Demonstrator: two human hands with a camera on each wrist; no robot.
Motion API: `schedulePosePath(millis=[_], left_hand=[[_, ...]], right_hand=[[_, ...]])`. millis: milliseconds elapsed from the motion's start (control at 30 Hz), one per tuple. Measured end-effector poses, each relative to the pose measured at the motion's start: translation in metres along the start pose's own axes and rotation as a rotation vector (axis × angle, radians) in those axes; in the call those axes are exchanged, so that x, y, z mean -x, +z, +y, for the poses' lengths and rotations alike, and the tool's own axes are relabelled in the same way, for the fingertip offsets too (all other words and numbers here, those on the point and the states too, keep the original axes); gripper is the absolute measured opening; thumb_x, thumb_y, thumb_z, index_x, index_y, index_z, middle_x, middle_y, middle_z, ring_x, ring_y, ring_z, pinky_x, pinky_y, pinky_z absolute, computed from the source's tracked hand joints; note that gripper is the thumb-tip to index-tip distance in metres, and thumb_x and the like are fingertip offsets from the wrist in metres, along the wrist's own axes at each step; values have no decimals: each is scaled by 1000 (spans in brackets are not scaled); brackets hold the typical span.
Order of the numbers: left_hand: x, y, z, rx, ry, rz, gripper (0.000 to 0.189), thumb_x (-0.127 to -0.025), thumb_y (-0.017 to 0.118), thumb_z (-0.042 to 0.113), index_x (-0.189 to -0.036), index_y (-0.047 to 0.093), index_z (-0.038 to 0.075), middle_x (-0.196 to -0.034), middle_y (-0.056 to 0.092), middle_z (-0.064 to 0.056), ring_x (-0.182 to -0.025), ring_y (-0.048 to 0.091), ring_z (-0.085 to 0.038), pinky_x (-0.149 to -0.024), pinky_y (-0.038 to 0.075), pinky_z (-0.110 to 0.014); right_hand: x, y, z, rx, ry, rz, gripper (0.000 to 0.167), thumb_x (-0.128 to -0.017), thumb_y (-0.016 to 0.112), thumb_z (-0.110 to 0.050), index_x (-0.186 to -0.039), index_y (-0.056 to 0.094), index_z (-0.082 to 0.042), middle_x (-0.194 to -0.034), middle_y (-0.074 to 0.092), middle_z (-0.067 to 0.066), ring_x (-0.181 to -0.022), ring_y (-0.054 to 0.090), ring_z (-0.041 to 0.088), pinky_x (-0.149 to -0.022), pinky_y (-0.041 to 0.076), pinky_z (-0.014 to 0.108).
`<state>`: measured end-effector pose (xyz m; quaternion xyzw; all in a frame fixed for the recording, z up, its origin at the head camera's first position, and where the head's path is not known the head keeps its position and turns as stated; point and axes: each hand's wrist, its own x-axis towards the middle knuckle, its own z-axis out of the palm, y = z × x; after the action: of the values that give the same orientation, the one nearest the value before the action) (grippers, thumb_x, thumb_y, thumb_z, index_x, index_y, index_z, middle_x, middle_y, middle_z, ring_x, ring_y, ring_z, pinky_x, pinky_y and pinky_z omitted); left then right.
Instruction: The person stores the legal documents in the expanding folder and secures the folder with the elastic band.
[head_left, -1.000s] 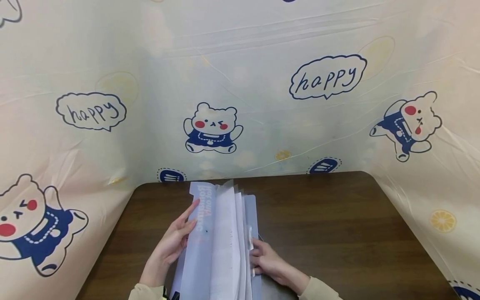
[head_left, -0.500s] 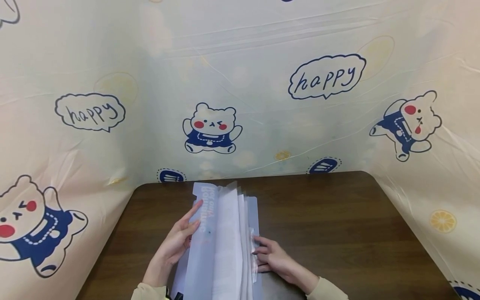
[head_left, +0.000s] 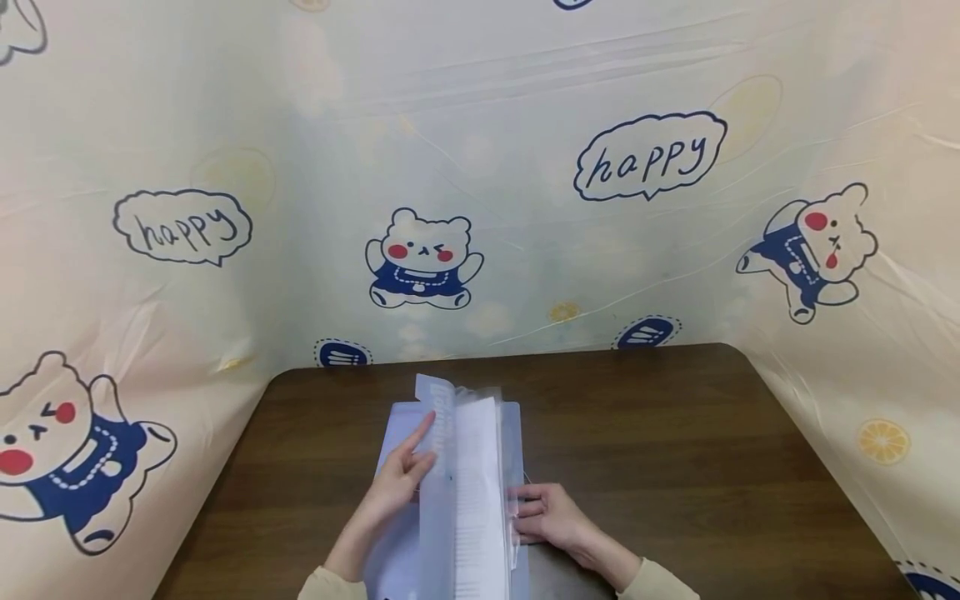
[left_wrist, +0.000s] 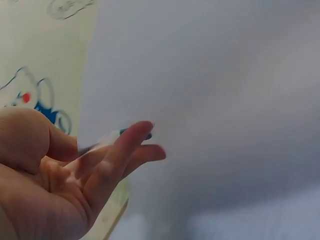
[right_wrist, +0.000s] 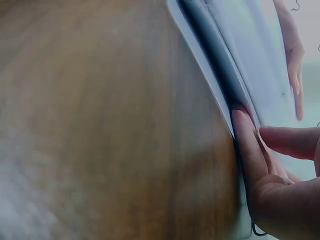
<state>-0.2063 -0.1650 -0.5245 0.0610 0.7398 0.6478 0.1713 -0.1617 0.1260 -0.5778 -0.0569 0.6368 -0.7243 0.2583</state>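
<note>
A light-blue folder (head_left: 437,525) with clear sleeves stands partly turned up on the table. White printed sheets (head_left: 476,492) show between its leaves. My left hand (head_left: 393,487) holds the raised cover by its left edge; in the left wrist view, two fingertips (left_wrist: 145,131) lie against its pale surface. At the right side my right hand (head_left: 555,517) has its fingers at the edges of the sleeves. The right wrist view shows its thumb and fingers (right_wrist: 248,142) pinching the leaves, one finger in the gap above the lower cover. The folder's near end is cut off.
The dark brown wooden table (head_left: 660,450) extends to both sides of the folder. A pale curtain (head_left: 517,208) printed with cartoon bears surrounds it at the back and sides. A thin dark cord or loop (right_wrist: 257,230) shows beside the folder.
My left hand has moved right, swinging the raised cover and sheets rightward. More of the lavender surface underneath shows on the left. The right hand has shifted slightly right, staying at the edge.
</note>
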Motion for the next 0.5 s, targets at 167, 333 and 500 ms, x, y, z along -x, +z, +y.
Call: schedulePosePath(millis=[167, 333, 500], left_hand=[[-6, 13, -15, -270, 247, 104, 64, -115, 57, 18, -174, 32, 19, -90, 77, -14, -63, 57, -4, -58, 54, -25], [-10, 22, -21, -540, 333, 214, 57, -114, 60, 32, -169, 46, 24, -109, 84, -17, -101, 78, -21, -76, 56, -29], [-9, 30, -18, -625, 250, 204, 55, -111, 67, 34, -164, 54, 29, -131, 78, -23, -109, 83, -34, -88, 68, -42]], right_hand=[[-1, 1, 1, -41, 21, 5, 49, -104, 56, 4, -149, 49, 23, -117, 80, 18, -84, 79, 11, -84, 69, 29], [2, 2, 1, -39, 11, 0, 50, -107, 52, -1, -151, 47, 22, -121, 79, 20, -87, 80, 12, -86, 69, 31], [7, -4, -1, 65, -110, 22, 44, -109, 54, 3, -146, 48, 25, -122, 74, 35, -90, 82, 20, -82, 70, 36]])
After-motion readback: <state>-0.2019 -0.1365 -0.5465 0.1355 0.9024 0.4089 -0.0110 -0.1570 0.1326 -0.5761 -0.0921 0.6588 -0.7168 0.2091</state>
